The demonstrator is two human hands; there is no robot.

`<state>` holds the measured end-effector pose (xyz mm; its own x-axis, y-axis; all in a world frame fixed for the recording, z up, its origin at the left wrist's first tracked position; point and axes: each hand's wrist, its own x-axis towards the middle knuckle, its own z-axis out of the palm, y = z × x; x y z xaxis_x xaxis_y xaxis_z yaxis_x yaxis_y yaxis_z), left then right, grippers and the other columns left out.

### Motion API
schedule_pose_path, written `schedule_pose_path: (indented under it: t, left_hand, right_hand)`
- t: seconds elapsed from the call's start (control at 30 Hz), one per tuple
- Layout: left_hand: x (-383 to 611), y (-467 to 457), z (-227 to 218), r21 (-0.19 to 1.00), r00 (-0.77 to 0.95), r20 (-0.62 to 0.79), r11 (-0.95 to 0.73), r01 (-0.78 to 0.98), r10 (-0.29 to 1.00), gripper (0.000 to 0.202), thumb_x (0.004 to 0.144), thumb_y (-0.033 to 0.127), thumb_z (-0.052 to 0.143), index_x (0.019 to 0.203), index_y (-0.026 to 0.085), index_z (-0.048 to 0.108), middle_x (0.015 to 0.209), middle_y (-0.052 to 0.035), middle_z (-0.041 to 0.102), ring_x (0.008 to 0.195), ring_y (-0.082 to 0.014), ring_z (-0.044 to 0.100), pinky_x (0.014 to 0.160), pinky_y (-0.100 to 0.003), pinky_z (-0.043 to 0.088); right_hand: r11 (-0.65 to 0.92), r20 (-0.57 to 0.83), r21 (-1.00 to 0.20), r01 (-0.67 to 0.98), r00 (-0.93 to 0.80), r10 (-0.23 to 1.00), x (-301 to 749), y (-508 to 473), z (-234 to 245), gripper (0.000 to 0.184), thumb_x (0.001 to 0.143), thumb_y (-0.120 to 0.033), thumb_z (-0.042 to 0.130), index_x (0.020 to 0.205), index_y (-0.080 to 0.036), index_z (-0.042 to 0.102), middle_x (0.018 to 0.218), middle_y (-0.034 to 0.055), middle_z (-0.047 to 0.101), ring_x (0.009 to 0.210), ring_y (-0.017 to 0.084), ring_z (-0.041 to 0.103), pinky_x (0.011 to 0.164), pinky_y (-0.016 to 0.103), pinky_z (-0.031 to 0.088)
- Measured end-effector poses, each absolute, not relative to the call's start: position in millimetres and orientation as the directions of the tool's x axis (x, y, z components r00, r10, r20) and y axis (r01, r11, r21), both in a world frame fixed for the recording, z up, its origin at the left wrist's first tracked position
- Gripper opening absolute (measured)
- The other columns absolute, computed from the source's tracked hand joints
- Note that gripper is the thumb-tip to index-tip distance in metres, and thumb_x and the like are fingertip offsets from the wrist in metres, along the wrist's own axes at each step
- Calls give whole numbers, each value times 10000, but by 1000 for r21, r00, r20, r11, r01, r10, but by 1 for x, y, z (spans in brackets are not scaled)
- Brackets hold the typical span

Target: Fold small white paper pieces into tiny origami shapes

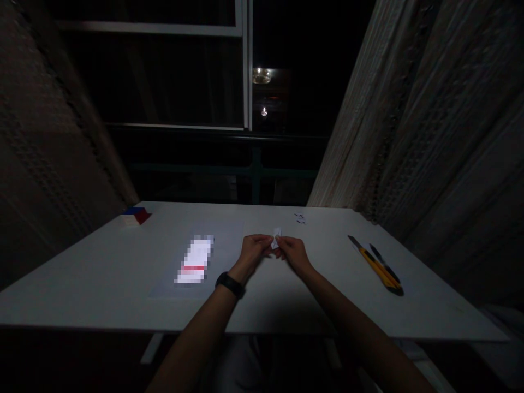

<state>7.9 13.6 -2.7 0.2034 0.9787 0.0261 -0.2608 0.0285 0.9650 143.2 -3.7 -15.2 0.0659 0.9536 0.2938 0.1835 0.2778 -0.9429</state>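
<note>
A small piece of folded white paper point(277, 233) is held up just above the white table point(311, 305). My left hand point(254, 249) pinches its left side between thumb and fingers. On the other side, my right hand point(295, 253) grips it the same way, so the two thumbs nearly meet. My fingers cover the paper's lower part, and its exact shape is hard to make out in the dim light. A dark band point(230, 284) circles my left wrist.
Left of my hands, a lit phone point(195, 259), its screen blurred out, lies on a pale sheet point(164, 289). A yellow utility knife point(376, 267) and a dark pen point(383, 261) lie right. A coloured cube point(135, 216) sits far left; small marked paper pieces point(300, 219) lie beyond my hands.
</note>
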Motion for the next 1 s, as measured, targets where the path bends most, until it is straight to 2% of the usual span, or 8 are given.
schedule_pose_path:
  t: [0.17, 0.37, 0.73, 0.93, 1.0]
  left_hand:
    - [8, 14, -3, 960, 206, 17, 41, -276, 978, 320, 561, 320, 748, 740, 65, 669, 622, -72, 643, 543, -124, 583, 502, -218, 448]
    - [8, 17, -6, 959, 183, 10, 43, -281, 983, 309, 551, 311, 747, 737, 77, 669, 666, -79, 656, 540, -120, 580, 489, -215, 442]
    - [9, 17, -7, 959, 175, 37, 14, -282, 984, 317, 541, 322, 752, 720, 74, 668, 638, -80, 653, 514, -120, 572, 470, -217, 455]
    - [10, 22, -12, 984, 124, 71, -48, -173, 990, 292, 565, 323, 732, 720, 81, 679, 615, -74, 652, 486, -116, 557, 437, -209, 438]
    - [10, 23, -14, 990, 106, 88, -75, -121, 991, 276, 583, 326, 716, 715, 85, 684, 611, -73, 653, 471, -112, 544, 429, -210, 431]
  right_hand:
    - [275, 282, -955, 112, 49, 958, 144, -1, -17, 504, 701, -616, 530, 598, -131, 621, 434, 19, 560, 364, 97, 468, 375, 206, 352]
    - [304, 313, -946, 113, 72, 947, 146, 1, -20, 546, 735, -639, 463, 590, -133, 608, 429, 23, 556, 363, 98, 461, 378, 208, 345]
    - [352, 433, -842, 409, 123, 893, 145, -6, -14, 500, 802, -544, 428, 556, -147, 608, 448, 15, 567, 428, 112, 497, 465, 211, 382]
    - [352, 496, -752, 557, 127, 859, 142, -12, -11, 458, 811, -485, 445, 563, -152, 636, 452, 12, 574, 457, 126, 524, 504, 222, 381]
    - [334, 485, -758, 561, 142, 863, 141, -13, -9, 450, 803, -485, 459, 559, -154, 639, 452, 16, 582, 451, 131, 528, 503, 226, 384]
